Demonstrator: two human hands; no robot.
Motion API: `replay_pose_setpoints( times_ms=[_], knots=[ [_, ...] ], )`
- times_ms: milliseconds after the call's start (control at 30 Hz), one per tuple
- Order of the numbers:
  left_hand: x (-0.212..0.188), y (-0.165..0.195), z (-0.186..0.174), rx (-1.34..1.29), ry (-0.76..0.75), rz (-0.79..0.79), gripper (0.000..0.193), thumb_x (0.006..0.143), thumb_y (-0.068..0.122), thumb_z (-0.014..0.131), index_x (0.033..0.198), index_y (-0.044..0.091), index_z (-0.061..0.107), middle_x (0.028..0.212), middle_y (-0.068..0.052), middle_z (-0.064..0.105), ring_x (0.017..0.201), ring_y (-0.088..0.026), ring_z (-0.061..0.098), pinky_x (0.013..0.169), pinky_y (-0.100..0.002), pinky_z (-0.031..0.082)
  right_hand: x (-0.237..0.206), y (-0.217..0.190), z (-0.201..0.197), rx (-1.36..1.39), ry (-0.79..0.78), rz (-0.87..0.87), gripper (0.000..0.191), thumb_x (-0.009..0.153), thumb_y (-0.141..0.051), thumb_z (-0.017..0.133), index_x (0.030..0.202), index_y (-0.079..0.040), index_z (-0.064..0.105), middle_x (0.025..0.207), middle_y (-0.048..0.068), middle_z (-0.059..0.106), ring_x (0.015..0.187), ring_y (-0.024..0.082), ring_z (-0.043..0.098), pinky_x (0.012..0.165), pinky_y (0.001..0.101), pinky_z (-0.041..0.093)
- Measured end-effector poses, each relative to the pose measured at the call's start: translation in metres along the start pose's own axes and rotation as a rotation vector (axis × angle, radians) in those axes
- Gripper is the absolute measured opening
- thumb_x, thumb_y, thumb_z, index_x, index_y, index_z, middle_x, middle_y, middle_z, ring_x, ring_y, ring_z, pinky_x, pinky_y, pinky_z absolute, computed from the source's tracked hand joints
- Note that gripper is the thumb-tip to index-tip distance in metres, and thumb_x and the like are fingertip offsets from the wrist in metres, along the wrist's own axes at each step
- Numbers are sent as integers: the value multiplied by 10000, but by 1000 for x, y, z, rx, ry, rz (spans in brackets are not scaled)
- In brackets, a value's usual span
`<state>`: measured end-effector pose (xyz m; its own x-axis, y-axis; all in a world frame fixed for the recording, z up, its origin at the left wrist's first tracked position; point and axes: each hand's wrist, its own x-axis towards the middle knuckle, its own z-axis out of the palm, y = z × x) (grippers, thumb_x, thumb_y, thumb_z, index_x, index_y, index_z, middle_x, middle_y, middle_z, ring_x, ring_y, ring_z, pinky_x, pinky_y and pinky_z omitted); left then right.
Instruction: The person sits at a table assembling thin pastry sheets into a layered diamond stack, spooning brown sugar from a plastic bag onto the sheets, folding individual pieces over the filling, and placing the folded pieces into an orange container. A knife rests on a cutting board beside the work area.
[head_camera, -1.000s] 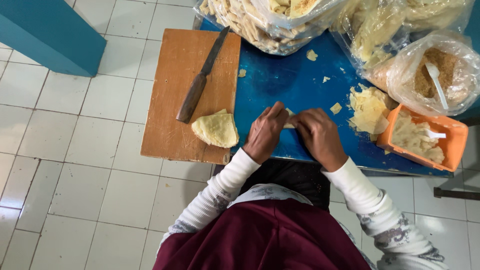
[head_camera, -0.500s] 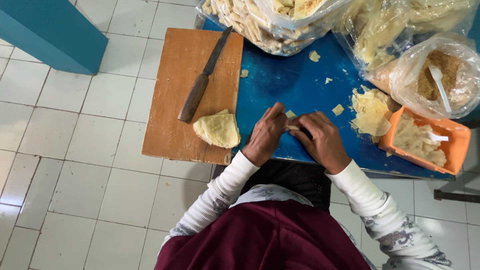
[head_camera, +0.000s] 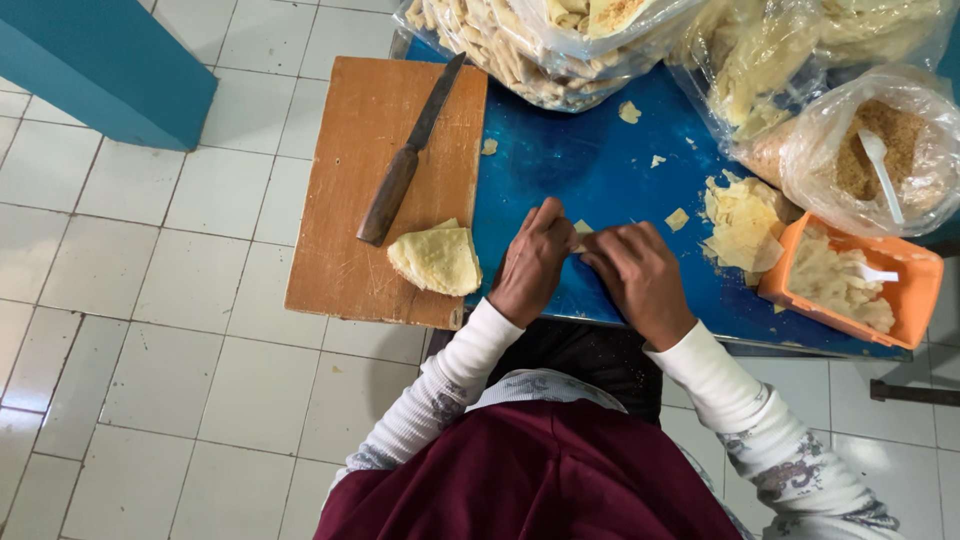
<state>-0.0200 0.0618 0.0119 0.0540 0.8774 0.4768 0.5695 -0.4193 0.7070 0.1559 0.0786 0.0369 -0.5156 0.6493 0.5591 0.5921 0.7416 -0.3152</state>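
Note:
My left hand (head_camera: 530, 265) and my right hand (head_camera: 638, 280) meet over the blue table (head_camera: 590, 170), fingertips pinched together on a small pale dough piece (head_camera: 581, 231) that is mostly hidden by the fingers. Left of my left hand, a stack of wedge-shaped yellow wrappers (head_camera: 437, 259) lies on the wooden cutting board (head_camera: 350, 170). A knife (head_camera: 405, 160) with a wooden handle rests diagonally on the board above the stack.
A loose pile of pale wrappers (head_camera: 742, 217) lies right of my hands. An orange tub (head_camera: 905, 310) of filling with a white spoon sits at the right edge. Clear bags of rolled pieces (head_camera: 520, 45) and crumbs (head_camera: 880, 150) stand behind. White tiled floor lies to the left.
My hands stay pressed together on the dough piece; the fingers have shifted slightly as they work it. The board, knife and wrapper stack have not moved.

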Motion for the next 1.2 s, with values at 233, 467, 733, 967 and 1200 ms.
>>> replay_pose_setpoints(
  times_ms=[233, 467, 733, 967, 1200],
  knots=[
    [-5, 8, -2, 52, 29, 57, 243, 826, 24, 705, 1057, 32, 626, 1083, -114, 540, 969, -340, 583, 773, -441, 497, 1, 3, 5, -128, -21, -39, 118, 892, -63, 771, 1007, -57, 746, 978, 58, 643, 919, 249, 580, 819, 377, 506],
    [0, 7, -4, 90, 17, 39, 169, 888, 51, 725, 1033, 54, 639, 1076, -82, 535, 989, -313, 546, 839, -429, 491, 0, -1, 1, -80, -28, 17, 134, 916, -72, 774, 1041, -39, 738, 1026, 45, 663, 938, 242, 582, 815, 373, 506],
    [-3, 12, -8, 116, 101, 77, 241, 839, 49, 714, 1072, 45, 655, 1139, -99, 540, 1096, -331, 525, 912, -438, 473, 5, 3, 2, -214, 12, -48, 138, 876, -84, 769, 1013, -79, 751, 1027, 55, 666, 980, 264, 597, 823, 395, 499],
    [4, 8, 3, 326, 113, 41, 175, 862, 53, 699, 1027, 84, 648, 1132, -89, 556, 1121, -310, 537, 883, -440, 477, -4, -4, -2, -234, -35, -26, 365, 926, -14, 694, 1289, -54, 713, 1186, 65, 688, 1063, 248, 620, 934, 370, 525],
    [-12, 43, -20, 129, 146, 7, 266, 978, 43, 657, 1242, 22, 638, 1125, -108, 566, 1035, -304, 595, 824, -391, 520, 9, 5, 4, -293, -19, -78, 344, 905, -51, 709, 1247, -73, 712, 1173, 72, 655, 1060, 277, 615, 869, 388, 539]
  ],
)
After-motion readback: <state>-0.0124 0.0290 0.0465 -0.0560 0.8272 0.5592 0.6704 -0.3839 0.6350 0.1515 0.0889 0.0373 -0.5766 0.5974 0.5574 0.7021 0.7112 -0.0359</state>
